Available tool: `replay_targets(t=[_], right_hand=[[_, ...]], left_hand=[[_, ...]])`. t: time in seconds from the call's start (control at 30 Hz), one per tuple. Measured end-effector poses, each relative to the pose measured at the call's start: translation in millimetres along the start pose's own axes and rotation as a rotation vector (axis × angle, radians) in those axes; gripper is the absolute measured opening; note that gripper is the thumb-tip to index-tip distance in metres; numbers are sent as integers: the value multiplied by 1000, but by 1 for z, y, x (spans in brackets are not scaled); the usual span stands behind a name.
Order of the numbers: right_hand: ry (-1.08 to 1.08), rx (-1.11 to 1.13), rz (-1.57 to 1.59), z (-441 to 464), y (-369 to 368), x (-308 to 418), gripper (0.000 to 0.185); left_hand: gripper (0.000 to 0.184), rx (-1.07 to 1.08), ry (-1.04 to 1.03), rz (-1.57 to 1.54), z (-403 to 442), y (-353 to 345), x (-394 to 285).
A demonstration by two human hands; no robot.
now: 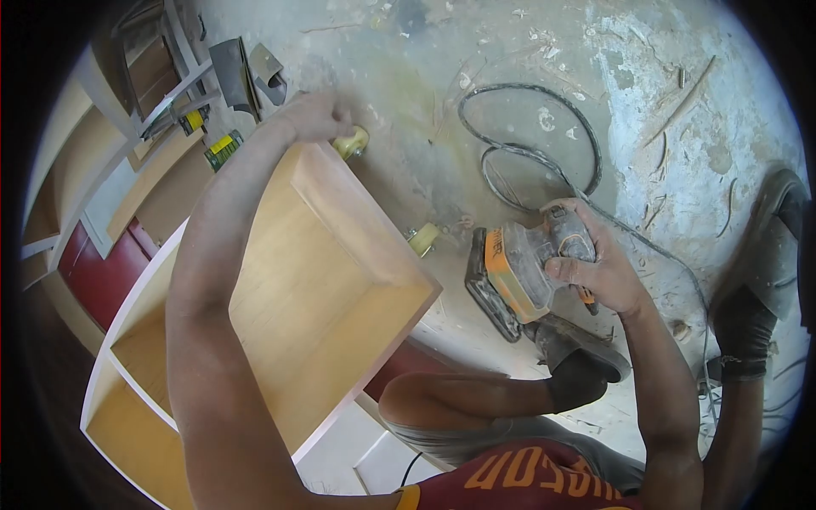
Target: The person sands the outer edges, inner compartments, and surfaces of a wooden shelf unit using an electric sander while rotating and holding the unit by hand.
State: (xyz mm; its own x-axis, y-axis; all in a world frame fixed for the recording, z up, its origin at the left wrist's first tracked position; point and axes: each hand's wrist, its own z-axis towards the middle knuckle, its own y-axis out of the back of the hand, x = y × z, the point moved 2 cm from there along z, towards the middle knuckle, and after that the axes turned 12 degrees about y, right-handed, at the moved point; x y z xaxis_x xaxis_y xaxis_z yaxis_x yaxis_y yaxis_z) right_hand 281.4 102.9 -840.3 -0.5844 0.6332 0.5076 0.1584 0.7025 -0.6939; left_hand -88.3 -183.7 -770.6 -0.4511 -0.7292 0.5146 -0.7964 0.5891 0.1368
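My right hand [591,259] is wrapped around the body of an orange-and-grey electric sander [518,272]. The sander is held on its side, its dark flat pad facing the cabinet. A curved wooden shelf cabinet [314,229] lies tilted on my left, with a pale, dusty edge panel. At its far corner my left hand [319,117] grips with curled fingers, close beside a yellowish caster wheel [350,143]. Whether the fingers touch that wheel is hard to tell. A second caster [423,239] sticks out from the same side, nearer the sander.
The black power cord [586,144] loops over the dusty concrete floor [408,51]. Sandpaper sheets [234,76] and a green-and-yellow box [223,150] lie at upper left, near more wooden furniture parts [161,183]. My shod foot [586,353] is just below the sander.
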Motion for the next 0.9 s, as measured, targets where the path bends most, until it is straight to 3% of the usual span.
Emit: replay_targets(t=[0.03, 0.1, 0.23, 0.3, 0.33, 0.4, 0.53, 0.6, 0.63, 0.7, 0.9], right_hand=[[9, 11, -17, 0, 0, 0, 68], [26, 7, -13, 1, 1, -1, 69], [49, -8, -12, 0, 2, 3, 70], [54, -30, 15, 0, 4, 4, 71], [53, -51, 41, -1, 4, 3, 71], [51, -55, 32, 0, 8, 3, 71], [76, -62, 6, -1, 8, 6, 71], [68, -52, 17, 0, 9, 7, 73], [51, -38, 26, -1, 8, 7, 76], [72, -50, 29, 0, 8, 6, 73], [95, -46, 5, 1, 8, 7, 71]], left_hand=[[33, -1, 0, 2, 1, -2, -3], [34, 102, 21, 513, 0, -11, -4], [32, 155, 21, 393, 6, -14, 10], [33, 306, -87, 69, 20, -22, 28], [33, 311, -89, 80, 17, -20, 23], [33, 138, -78, 82, 5, -18, 17], [35, 115, -123, 59, 15, -27, 22], [31, 47, 111, -12, 5, -23, 20], [31, 47, 112, -9, -1, -26, 19], [27, -42, -133, 228, -10, -27, 12], [29, 112, -101, 414, 8, -37, 10]])
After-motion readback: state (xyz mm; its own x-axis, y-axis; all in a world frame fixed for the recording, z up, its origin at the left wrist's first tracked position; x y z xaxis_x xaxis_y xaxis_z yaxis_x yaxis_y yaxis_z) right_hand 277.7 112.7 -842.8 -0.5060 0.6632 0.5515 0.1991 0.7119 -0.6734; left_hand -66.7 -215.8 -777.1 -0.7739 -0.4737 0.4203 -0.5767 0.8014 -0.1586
